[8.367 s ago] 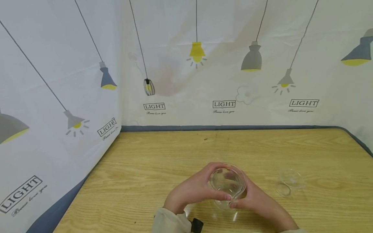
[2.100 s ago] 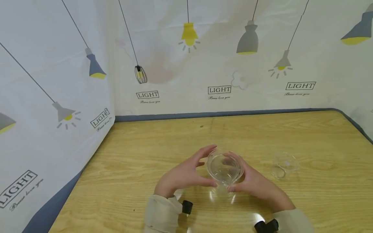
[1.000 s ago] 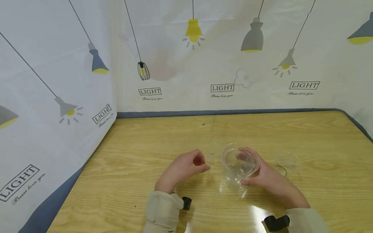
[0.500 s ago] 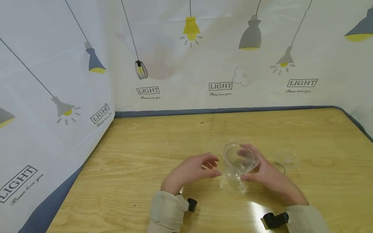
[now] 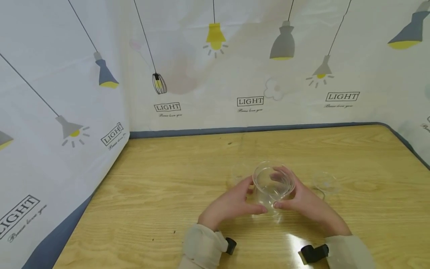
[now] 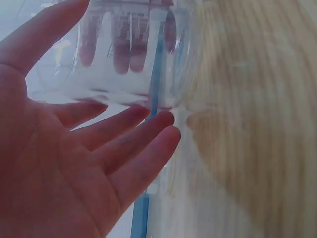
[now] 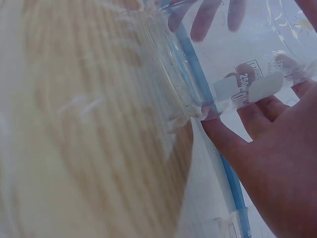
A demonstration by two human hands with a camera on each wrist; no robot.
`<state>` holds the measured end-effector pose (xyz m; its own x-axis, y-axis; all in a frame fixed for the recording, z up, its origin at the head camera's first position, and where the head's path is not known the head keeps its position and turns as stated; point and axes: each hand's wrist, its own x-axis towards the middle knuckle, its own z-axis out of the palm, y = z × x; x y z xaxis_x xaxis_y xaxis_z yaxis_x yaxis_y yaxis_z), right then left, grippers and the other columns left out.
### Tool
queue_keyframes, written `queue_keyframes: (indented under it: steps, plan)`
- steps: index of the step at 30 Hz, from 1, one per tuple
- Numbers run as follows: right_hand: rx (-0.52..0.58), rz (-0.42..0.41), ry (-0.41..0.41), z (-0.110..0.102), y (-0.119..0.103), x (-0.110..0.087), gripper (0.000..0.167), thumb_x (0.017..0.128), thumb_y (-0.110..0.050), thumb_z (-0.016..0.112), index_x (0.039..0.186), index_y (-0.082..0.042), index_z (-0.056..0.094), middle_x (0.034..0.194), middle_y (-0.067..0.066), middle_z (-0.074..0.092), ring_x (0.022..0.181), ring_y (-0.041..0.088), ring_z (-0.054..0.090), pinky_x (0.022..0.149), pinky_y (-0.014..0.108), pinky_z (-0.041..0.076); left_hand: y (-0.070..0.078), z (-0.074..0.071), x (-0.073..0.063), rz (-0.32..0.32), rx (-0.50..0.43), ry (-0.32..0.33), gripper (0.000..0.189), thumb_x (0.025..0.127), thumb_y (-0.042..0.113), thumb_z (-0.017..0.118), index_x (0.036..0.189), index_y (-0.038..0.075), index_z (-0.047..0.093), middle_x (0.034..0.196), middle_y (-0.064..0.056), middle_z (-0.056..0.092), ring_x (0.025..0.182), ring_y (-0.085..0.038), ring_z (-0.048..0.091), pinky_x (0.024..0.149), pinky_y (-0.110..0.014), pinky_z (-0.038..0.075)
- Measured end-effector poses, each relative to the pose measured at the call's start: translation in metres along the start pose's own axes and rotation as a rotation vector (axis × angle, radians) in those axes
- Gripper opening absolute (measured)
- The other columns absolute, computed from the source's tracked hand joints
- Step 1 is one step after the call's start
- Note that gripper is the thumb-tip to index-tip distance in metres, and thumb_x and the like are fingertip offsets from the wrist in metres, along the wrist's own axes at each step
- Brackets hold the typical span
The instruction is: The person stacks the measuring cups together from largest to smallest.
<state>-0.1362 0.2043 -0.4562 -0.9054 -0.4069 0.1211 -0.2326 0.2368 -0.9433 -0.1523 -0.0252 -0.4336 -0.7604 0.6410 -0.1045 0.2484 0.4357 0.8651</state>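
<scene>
In the head view a clear glass beaker (image 5: 268, 181) stands near the middle of the wooden table, between both hands. My right hand (image 5: 304, 200) grips its right side, thumb in front and fingers behind. Through the glass (image 7: 257, 79) in the right wrist view, white markings including "250" are visible. My left hand (image 5: 235, 205) is at the beaker's left side, its thumb low in front. Its fingers (image 6: 143, 153) look nearly straight in the left wrist view, close along the glass; firm contact cannot be made out. Extra curved edges show at the beaker's right; whether another vessel sits inside is unclear.
A small, faint clear vessel (image 5: 239, 171) stands behind my left hand. Another clear vessel (image 5: 326, 182) is to the right, beyond my right hand. The wooden table (image 5: 161, 194) ends at a lamp-printed curtain (image 5: 201, 112) behind and on the left.
One second ago my left hand was apart from the beaker, near the small vessel on the left; it has moved right to the beaker's side. My right hand keeps its grip.
</scene>
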Motion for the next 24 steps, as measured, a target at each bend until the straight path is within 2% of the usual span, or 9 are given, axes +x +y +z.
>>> queue_keyframes:
  steps: [7, 14, 19, 24]
  plan:
    - [0.009, -0.001, -0.009, 0.002, 0.003, 0.002, 0.088, 0.070, -0.011, 0.076, 0.138, -0.023, 0.021, 0.135, 0.009, 0.036, 0.122, 0.029, 0.035, 0.091, 0.019, 0.033, -0.003, 0.012, 0.005, -0.018, 0.005, 0.055, 0.092, 0.068, 0.052, 0.070, 0.139, 0.023, 0.020, 0.135, 0.002, 0.036, 0.119, -0.014, 0.039, 0.095, -0.035, 0.034]
    - [0.042, -0.007, -0.015, 0.002, 0.002, 0.002, 0.087, 0.070, -0.008, 0.075, 0.138, -0.020, 0.022, 0.135, 0.010, 0.035, 0.122, 0.030, 0.033, 0.092, 0.017, 0.031, -0.005, 0.022, 0.012, 0.054, -0.091, 0.124, 0.097, 0.067, 0.049, 0.073, 0.139, 0.035, 0.009, 0.138, 0.005, 0.028, 0.124, -0.013, 0.032, 0.098, -0.035, 0.031]
    - [0.015, -0.004, -0.006, 0.002, 0.000, 0.002, 0.087, 0.069, -0.008, 0.076, 0.137, -0.021, 0.023, 0.134, 0.010, 0.036, 0.121, 0.030, 0.033, 0.093, 0.022, 0.031, -0.006, 0.028, 0.014, 0.051, -0.155, 0.149, 0.102, 0.066, 0.043, 0.076, 0.140, 0.035, 0.006, 0.138, 0.004, 0.028, 0.124, -0.016, 0.032, 0.097, -0.034, 0.031]
    - [0.035, 0.004, -0.015, 0.001, -0.002, 0.001, 0.087, 0.069, -0.008, 0.076, 0.137, -0.018, 0.023, 0.135, 0.011, 0.035, 0.122, 0.030, 0.033, 0.093, 0.022, 0.031, -0.009, 0.033, 0.017, 0.083, -0.194, 0.173, 0.102, 0.065, 0.037, 0.078, 0.138, 0.039, 0.007, 0.138, 0.003, 0.030, 0.123, -0.015, 0.034, 0.097, -0.033, 0.031]
